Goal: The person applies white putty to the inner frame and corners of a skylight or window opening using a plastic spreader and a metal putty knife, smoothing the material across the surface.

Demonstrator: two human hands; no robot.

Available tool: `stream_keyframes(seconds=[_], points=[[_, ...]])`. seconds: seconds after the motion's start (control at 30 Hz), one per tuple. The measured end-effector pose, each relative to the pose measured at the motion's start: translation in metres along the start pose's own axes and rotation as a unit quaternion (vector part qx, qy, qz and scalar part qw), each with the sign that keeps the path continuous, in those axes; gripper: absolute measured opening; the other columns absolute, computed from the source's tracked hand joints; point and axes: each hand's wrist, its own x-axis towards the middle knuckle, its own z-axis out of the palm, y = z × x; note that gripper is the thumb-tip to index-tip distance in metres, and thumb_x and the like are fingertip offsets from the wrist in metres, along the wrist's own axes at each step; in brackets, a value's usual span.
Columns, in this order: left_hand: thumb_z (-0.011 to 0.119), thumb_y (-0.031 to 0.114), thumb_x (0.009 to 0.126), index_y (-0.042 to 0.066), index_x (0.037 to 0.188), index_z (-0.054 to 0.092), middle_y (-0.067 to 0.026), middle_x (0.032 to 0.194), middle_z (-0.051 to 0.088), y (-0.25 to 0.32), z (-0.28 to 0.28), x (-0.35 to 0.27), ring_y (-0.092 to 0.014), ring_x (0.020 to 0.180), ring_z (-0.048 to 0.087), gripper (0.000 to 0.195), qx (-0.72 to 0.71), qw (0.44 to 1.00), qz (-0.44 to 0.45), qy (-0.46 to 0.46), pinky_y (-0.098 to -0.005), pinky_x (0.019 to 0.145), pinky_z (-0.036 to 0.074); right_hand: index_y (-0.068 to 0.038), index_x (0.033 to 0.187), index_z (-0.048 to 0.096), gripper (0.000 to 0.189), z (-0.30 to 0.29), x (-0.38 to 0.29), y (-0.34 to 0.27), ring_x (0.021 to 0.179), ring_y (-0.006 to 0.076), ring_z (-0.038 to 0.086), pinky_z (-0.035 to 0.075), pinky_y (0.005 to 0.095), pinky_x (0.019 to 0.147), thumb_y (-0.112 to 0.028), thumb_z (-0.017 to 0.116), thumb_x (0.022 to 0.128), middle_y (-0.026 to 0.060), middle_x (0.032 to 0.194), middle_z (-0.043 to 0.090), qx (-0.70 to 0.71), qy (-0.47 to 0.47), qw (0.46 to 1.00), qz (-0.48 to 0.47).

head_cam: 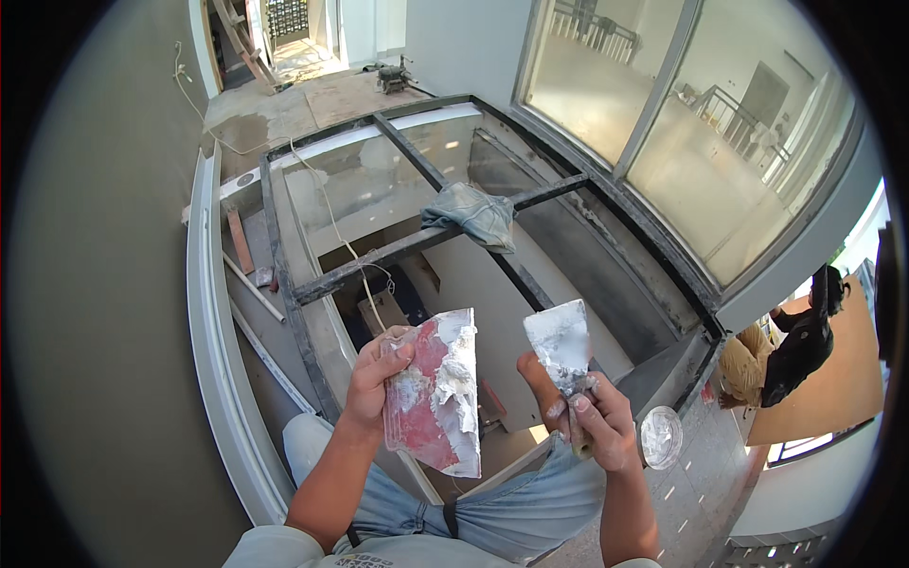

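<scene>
My left hand [376, 373] grips the left edge of a red plastic board [419, 412], whose right side carries thick white plaster paste. In my right hand [603, 422] is a putty knife [561, 341], its handle in my fingers and its blade pointing up, coated with white paste. The blade and the board are apart. Right of my right hand, a round container [661, 438] holds white paste. Ahead of both hands, a crumpled blue-grey cloth [472, 213] lies over the crossing of the dark metal frame [376, 266]. My bare foot shows behind the putty knife.
Openings between the frame's bars drop to a lower level. A pale cable [323, 192] crosses the frame on the left. A wooden strip [240, 241] and pipes lie beside it. Windows [710, 177] rise at right; beyond the container, a person [795, 348] crouches near a brown board [845, 369].
</scene>
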Motion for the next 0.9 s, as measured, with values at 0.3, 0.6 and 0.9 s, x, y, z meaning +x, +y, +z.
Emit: stream_keyframes(seconds=[0.3,0.6,0.9], points=[[0.059,0.013,0.097,-0.004,0.116,0.056,-0.0126,0.106,0.068,-0.034,0.0,0.003,-0.019,0.093,0.07,0.026,-0.081,0.992,-0.068,-0.073,-0.0341,0.085,0.057,0.003,0.106,0.055,0.034,0.041,0.013,0.02,0.053,0.0145,0.055,0.044,0.0261,0.046,-0.03,0.044,0.107,0.0135,0.082,0.064,0.369,-0.106,0.917,0.106],[0.056,0.018,0.098,-0.008,0.12,0.055,-0.0187,0.107,0.069,-0.014,-0.021,-0.005,-0.026,0.092,0.072,0.034,-0.104,0.992,-0.028,-0.06,-0.0383,0.085,0.059,0.001,0.106,0.059,0.029,0.044,-0.01,0.037,0.053,0.0118,0.053,0.043,0.0246,0.049,-0.027,0.052,0.105,0.0069,0.08,0.062,0.167,0.041,0.977,0.126],[0.056,0.021,0.1,-0.004,0.123,0.056,-0.0149,0.108,0.069,-0.038,-0.028,-0.018,-0.023,0.093,0.071,0.034,-0.122,0.99,-0.077,0.001,-0.036,0.085,0.058,-0.004,0.121,0.069,0.056,0.088,-0.005,0.05,0.081,0.0259,0.06,0.05,0.0337,0.064,0.011,0.069,0.067,0.0114,0.094,0.061,-0.245,0.112,0.928,-0.258]])
